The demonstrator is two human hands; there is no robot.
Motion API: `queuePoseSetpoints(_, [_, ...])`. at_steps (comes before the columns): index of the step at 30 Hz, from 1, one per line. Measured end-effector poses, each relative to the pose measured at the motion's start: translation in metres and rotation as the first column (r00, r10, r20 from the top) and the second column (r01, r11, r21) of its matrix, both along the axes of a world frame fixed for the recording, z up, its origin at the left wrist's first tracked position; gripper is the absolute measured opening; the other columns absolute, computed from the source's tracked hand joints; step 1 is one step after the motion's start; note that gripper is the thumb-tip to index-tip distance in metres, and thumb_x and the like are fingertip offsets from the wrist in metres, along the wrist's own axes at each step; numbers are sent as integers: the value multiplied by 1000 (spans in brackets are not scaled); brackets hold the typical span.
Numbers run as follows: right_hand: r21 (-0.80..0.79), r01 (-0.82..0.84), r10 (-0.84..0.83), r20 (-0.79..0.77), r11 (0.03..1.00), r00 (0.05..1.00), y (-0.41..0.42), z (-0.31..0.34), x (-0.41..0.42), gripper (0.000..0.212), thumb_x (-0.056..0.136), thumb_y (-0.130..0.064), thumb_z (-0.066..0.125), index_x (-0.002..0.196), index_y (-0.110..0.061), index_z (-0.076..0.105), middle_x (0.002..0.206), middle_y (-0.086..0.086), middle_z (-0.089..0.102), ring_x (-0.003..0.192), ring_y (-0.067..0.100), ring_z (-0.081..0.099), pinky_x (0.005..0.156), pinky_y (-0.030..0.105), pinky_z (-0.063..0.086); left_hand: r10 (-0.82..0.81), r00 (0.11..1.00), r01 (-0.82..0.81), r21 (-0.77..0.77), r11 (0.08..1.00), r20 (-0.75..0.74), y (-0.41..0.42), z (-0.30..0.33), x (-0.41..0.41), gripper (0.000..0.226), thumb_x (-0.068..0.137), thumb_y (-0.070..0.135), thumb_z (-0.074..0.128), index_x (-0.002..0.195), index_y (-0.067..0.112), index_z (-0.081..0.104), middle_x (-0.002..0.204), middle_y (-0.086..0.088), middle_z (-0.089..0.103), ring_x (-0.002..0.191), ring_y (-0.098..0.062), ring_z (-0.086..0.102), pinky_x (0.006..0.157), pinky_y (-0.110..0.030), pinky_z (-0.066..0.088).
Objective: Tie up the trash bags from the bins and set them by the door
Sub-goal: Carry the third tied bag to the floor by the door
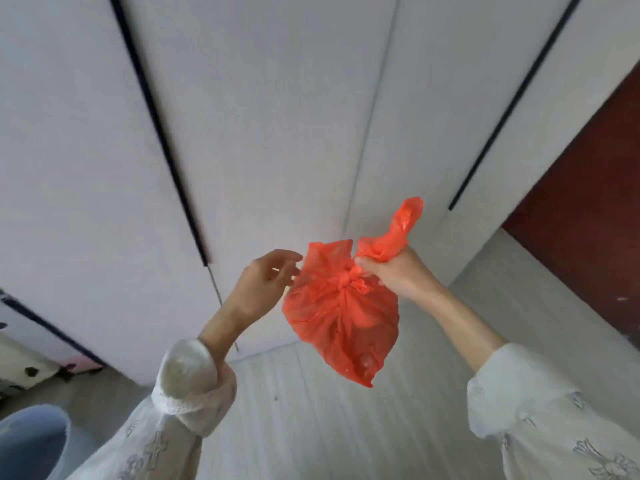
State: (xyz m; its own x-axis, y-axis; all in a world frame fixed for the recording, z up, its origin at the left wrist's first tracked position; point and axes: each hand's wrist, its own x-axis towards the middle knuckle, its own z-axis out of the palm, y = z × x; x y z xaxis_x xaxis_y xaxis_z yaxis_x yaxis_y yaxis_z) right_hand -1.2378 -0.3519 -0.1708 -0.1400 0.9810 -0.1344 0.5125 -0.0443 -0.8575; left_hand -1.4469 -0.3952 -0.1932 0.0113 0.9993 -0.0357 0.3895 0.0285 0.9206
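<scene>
your white sleeves (194, 382) frame the view. ahead, your right hand (398, 271) has its grip pinching one tail of the knotted orange bag (341, 317), which hangs over the floor; your left hand (263, 282) is spread beside it. that knot may loosen under the bag's weight.

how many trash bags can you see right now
1. A red trash bag, knotted at the top, hangs in the air in front of the white panels, held by the right hand, with the left hand open beside it. Others may be out of view.
</scene>
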Motion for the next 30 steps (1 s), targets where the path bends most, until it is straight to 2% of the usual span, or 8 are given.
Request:
queuePoseSetpoints(5, [50,294,-292,-49,954,955,21,13,164,26,83,-19,63,67,-36,52,78,-5,62,80,16,62,80,34,49,-254,967,255,-43,966,37,57,11,159,18,94,19,44,97,28,60,88,5,66,77,-5,63,79,-26,48])
queuePoseSetpoints(11, [51,534,-533,-32,844,846,60,-4,331,34,83,-11,62,61,-32,47,66,-6,54,62,10,51,65,29,41,-430,901,432,-52,900,52,149,8,319,20,94,17,44,91,31,59,87,4,63,79,-13,61,77,-24,47])
queuePoseSetpoints(13, [42,588,-589,6,807,808,79,-13,383,26,82,-11,63,62,-27,56,65,-3,57,61,11,52,64,31,43,-466,881,471,-69,879,79,181,-1,370,19,94,16,44,91,27,59,86,2,62,77,-14,60,73,-22,45])
queuePoseSetpoints(16, [12,609,-608,83,793,790,120,-22,455,23,81,-10,61,60,-18,56,64,2,58,61,10,57,63,25,45,-510,855,518,-98,850,97,232,-20,444,19,95,15,42,96,20,60,86,1,62,77,-15,58,69,-22,45])
queuePoseSetpoints(20, [-52,622,-615,106,781,781,182,-31,539,25,81,-10,59,61,-23,54,61,-1,60,58,14,60,53,19,45,-547,834,551,-123,825,71,309,-38,535,19,95,12,41,100,14,60,85,0,61,69,-7,60,63,-16,45])
queuePoseSetpoints(24, [-87,641,-637,79,762,767,245,-32,616,26,82,-9,60,64,-26,53,58,-6,53,41,-1,52,38,8,33,-568,822,570,-100,816,45,390,-33,626,20,94,12,42,100,13,61,83,-1,62,63,-3,60,62,-10,46])
queuePoseSetpoints(27, [-111,663,-661,55,740,748,292,-30,672,25,82,-10,61,66,-27,53,61,-5,55,48,4,56,40,10,36,-593,805,590,-119,798,19,438,-33,689,22,94,12,44,105,8,62,83,-1,61,72,-15,59,78,-26,49])
queuePoseSetpoints(30, [-121,669,-671,30,734,741,347,-33,733,25,83,-7,59,65,-24,55,61,-3,59,43,0,57,41,9,38,-595,803,591,-158,791,28,482,-48,746,25,94,14,45,108,4,62,88,-6,63,70,-10,60,79,-30,51])
